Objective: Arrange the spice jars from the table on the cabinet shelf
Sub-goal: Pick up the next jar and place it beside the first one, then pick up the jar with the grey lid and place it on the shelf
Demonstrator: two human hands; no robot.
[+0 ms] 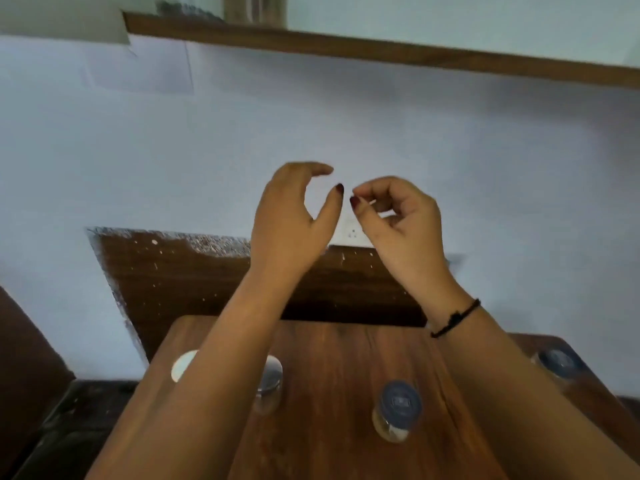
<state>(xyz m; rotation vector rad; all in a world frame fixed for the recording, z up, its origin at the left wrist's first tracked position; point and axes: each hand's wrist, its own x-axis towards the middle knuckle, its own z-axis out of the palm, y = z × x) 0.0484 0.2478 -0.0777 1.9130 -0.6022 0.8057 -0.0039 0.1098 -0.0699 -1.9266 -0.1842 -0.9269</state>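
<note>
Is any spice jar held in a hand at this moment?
No, the left hand and right hand are raised and empty, above the jars on the table.

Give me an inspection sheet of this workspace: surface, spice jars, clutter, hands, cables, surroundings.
Surface: wooden table, bare in the middle.
Job's things: four jars on the table: blue-lidded jar upright at centre; silver-lidded jar partly behind the left forearm; white lid at the left; another blue lid at the right edge.
Clutter: nothing seen.
Hands: left hand and right hand raised above the table, both empty, fingers curled.
Cables: nothing seen.
Surroundings: pale wall with a wall socket; wooden shelf above, blurred items on it.
</note>
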